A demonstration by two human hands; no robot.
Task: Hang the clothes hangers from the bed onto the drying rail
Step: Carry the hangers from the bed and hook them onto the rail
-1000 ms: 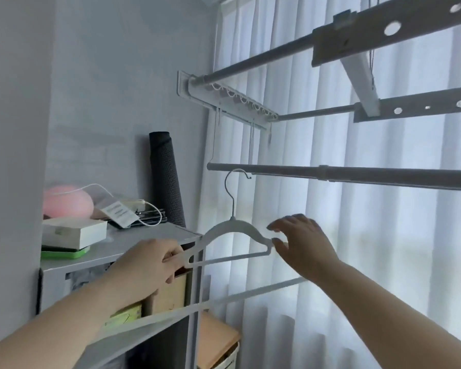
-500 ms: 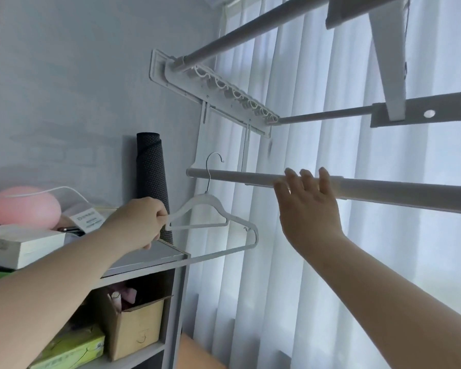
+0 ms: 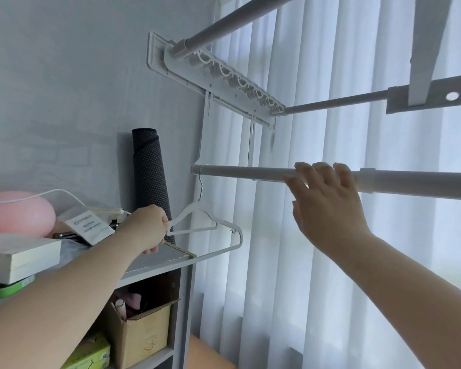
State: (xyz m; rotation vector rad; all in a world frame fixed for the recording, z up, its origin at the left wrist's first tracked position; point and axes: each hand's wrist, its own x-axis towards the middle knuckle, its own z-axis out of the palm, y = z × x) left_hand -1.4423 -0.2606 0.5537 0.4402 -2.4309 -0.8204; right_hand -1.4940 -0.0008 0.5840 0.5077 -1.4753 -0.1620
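Note:
A white clothes hanger [image 3: 205,222] hangs with its wire hook over the left end of the grey drying rail [image 3: 250,173]. My left hand [image 3: 144,230] grips the hanger's left shoulder end. My right hand [image 3: 328,206] is raised further right, fingers straight and resting on the rail. Higher rails [image 3: 330,103] of the same rack run above, fixed to a white wall bracket [image 3: 218,78].
A grey shelf unit [image 3: 160,262] stands below left, carrying a rolled dark mat [image 3: 149,177], a pink round object [image 3: 16,211], boxes and a cable. A cardboard box [image 3: 144,331] sits on the lower shelf. White curtains [image 3: 317,262] hang behind the rails.
The hanger rose from below the rail and its hook now sits over the rail's left end. My right hand left the hanger and went up to rest on the rail.

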